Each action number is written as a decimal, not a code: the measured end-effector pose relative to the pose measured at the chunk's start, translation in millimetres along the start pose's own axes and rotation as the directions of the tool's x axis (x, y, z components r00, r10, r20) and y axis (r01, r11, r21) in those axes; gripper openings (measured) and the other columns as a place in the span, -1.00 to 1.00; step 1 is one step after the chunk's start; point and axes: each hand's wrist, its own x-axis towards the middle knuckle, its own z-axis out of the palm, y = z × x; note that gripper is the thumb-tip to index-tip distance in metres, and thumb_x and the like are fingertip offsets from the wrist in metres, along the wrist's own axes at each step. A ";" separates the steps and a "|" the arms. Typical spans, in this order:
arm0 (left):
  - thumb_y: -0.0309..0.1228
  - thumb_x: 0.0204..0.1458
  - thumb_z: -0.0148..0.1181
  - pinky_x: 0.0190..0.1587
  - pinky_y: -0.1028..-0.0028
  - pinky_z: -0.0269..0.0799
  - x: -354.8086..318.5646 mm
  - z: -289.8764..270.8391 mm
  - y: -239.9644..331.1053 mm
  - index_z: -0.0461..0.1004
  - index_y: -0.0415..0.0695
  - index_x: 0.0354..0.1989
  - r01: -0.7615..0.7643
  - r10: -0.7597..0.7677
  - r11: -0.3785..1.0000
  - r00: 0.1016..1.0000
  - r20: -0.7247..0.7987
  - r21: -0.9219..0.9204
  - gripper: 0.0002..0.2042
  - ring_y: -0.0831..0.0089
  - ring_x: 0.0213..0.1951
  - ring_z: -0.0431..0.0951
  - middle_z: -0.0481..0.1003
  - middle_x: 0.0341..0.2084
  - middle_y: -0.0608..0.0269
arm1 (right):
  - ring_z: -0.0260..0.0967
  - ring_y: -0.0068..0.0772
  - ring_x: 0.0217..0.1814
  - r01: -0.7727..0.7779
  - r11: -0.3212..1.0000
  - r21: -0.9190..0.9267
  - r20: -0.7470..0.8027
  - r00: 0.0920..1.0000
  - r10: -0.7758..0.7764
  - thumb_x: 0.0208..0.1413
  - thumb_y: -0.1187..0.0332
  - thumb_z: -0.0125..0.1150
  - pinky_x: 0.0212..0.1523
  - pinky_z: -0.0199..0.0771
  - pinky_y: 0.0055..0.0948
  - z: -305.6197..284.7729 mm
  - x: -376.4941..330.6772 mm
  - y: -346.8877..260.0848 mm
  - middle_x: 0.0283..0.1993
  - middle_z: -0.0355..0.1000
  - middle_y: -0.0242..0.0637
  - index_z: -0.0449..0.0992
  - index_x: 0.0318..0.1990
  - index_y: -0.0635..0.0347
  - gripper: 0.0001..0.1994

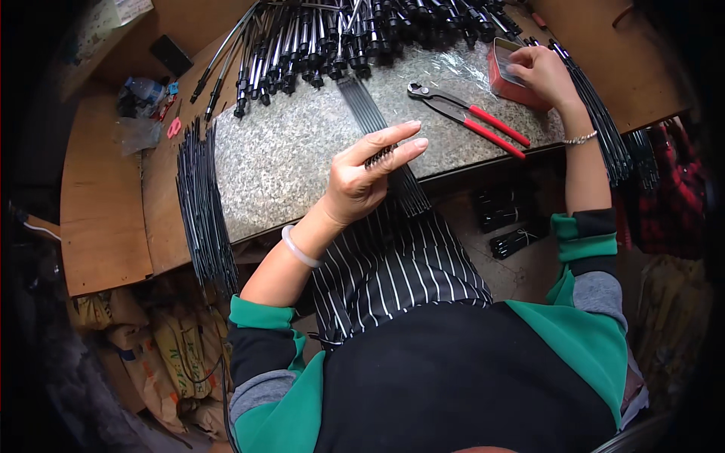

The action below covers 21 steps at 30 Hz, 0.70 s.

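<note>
My left hand (370, 170) is at the table's near edge, around a flat row of thin black rods (362, 109). The far ends lie over the stone slab and look blurred. Their near ends stick out past the edge above my lap. Its index and middle fingers stretch out over the row, with a dark ridged strip showing between them; the thumb is hidden. My right hand (542, 72) reaches into a small red box (521, 92) at the back right. Its fingers are bent together inside, and what they pinch is hidden. Red-handled cutting pliers (476, 121) lie between my hands.
A large heap of rods with black fittings (325, 41) covers the far side of the speckled slab (264, 166). Black rod bundles (200, 204) overhang the left edge, others (604, 128) the right. Pink-handled scissors (174, 127), a plastic bottle (143, 89) and a phone (171, 54) lie far left.
</note>
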 end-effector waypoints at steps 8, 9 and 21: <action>-0.73 -0.24 0.06 -0.12 0.50 0.53 2.9 1.4 -2.6 0.60 -0.02 -0.12 0.032 -0.031 0.999 0.999 0.044 -0.024 -0.53 0.34 -0.18 0.58 0.53 -0.09 0.22 | 0.36 -0.42 -0.46 0.329 0.944 -0.034 -0.183 0.926 -0.330 0.01 0.38 0.23 -0.35 0.42 -0.45 5.7 8.4 26.0 -0.38 0.49 -0.31 0.60 -0.33 0.23 -0.87; -0.73 -0.24 0.07 -0.12 0.50 0.53 3.9 1.8 -2.7 0.60 -0.02 -0.12 0.034 -0.033 0.999 0.999 0.041 -0.016 -0.53 0.34 -0.18 0.58 0.53 -0.09 0.22 | 0.36 -0.42 -0.44 0.373 0.927 -0.041 -0.287 0.884 -0.369 0.01 0.39 0.23 -0.34 0.41 -0.46 1.6 4.0 19.9 -0.37 0.48 -0.31 0.60 -0.33 0.22 -0.88; -0.70 -0.24 0.13 -0.14 0.50 0.55 0.1 8.6 -5.7 0.61 0.04 -0.18 -0.021 0.021 1.000 1.000 0.020 -0.015 -0.57 0.31 -0.17 0.58 0.54 -0.09 0.21 | 0.11 -0.54 -0.42 0.689 0.624 0.368 -0.305 0.724 -0.619 -0.08 0.49 0.31 -0.39 0.17 -0.61 -2.5 -101.2 -127.2 -0.46 0.29 -0.46 0.62 -0.31 0.13 -0.87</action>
